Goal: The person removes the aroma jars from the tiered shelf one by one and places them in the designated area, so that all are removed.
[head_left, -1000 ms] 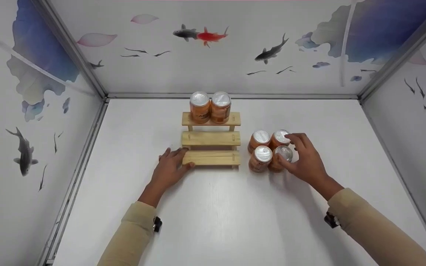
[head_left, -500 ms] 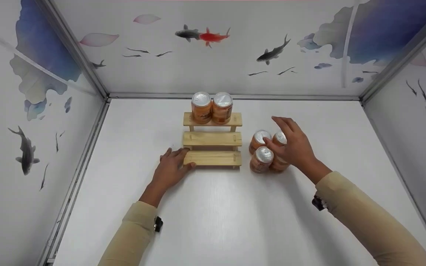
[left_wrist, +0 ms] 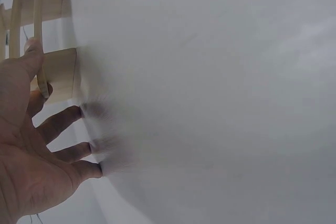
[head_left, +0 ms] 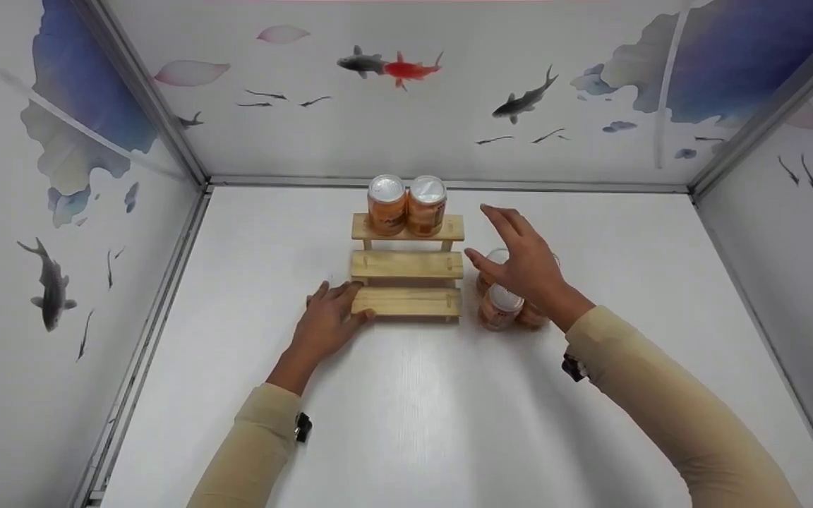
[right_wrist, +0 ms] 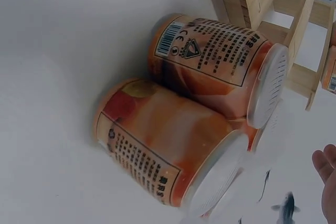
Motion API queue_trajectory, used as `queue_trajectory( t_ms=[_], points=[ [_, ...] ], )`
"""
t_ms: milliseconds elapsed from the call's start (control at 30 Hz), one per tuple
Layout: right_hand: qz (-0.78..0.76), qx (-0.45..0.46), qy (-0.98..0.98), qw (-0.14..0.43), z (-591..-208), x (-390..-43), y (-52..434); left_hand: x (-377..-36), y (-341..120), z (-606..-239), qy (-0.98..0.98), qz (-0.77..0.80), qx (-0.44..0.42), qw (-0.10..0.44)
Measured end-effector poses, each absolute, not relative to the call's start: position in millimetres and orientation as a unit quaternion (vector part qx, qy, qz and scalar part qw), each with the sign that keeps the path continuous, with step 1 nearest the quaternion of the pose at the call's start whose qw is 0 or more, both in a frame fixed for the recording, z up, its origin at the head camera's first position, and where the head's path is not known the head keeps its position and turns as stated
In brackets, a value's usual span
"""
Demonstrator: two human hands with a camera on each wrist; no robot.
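A three-step wooden shelf point(head_left: 407, 264) stands in the middle of the table. My left hand point(head_left: 322, 326) grips the left end of its lowest board; in the left wrist view the thumb point(left_wrist: 32, 56) lies on one face and a finger curls behind the other. Two orange cans with silver lids, a left can point(head_left: 387, 204) and a right can point(head_left: 426, 204), stand side by side on the top step. My right hand point(head_left: 523, 261) hovers with spread fingers over more orange cans point(head_left: 502, 310) right of the shelf, partly hiding them. Nothing is in that hand.
The white table point(head_left: 406, 409) is walled on the left, back and right. Fish and leaf pictures cover the back wall point(head_left: 406, 127). A metal rail point(head_left: 293, 181) runs along the table's back edge.
My right hand has left the lids of the cans at the right and moved left and away from me, towards the shelf, its fingers spread. The left hand stays on the shelf.
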State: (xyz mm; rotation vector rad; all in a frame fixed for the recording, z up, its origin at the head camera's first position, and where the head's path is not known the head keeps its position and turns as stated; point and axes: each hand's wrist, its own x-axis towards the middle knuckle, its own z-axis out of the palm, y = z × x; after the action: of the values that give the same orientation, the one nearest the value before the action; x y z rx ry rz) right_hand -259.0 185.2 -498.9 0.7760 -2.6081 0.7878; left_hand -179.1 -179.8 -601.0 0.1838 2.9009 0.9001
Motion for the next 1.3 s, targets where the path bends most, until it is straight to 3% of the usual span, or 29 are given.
queue_trajectory(
  t_ms=[1300],
  points=[
    [0.323, 0.266, -0.899, 0.129, -489, -289, 110, -181, -180, -605, 0.953, 0.295, 0.058, 0.049]
  ],
)
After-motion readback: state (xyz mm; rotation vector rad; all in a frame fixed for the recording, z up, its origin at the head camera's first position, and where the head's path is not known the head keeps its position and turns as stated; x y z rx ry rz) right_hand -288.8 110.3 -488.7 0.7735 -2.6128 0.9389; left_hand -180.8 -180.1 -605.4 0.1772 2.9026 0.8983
